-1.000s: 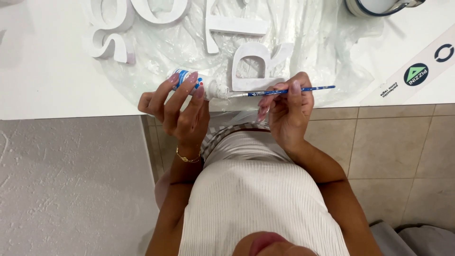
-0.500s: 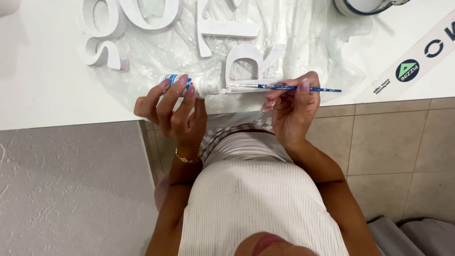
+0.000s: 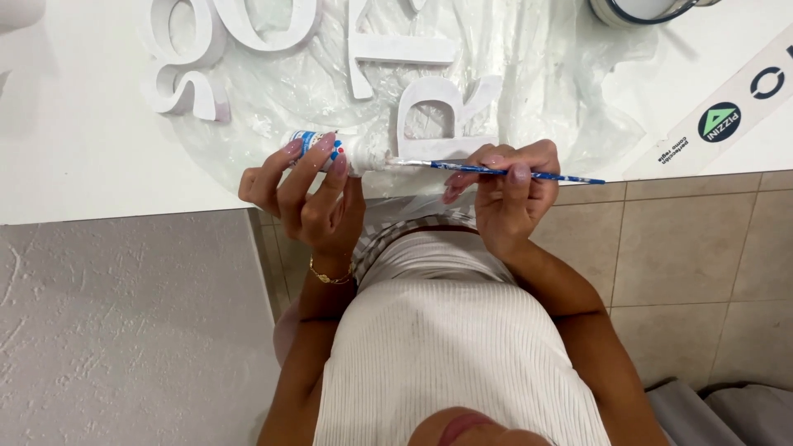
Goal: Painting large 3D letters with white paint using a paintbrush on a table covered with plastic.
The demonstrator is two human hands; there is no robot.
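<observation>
My left hand (image 3: 306,194) grips a small white paint bottle (image 3: 334,149) with a blue label, held on its side at the table's front edge. My right hand (image 3: 505,194) pinches a thin blue paintbrush (image 3: 529,174), held level. The brush's tip touches the bottle's nozzle. Just beyond the brush, a white block letter (image 3: 446,116) lies on a clear plastic sheet (image 3: 273,91).
More white block letters (image 3: 186,58) lie on the plastic on the white table (image 3: 83,140). A round container (image 3: 640,10) stands at the far right, beside a white paper strip (image 3: 727,107) with logos. Tiled floor (image 3: 702,264) lies below.
The brush tip has come left onto the bottle's nozzle. Both hands sit slightly higher against the table edge.
</observation>
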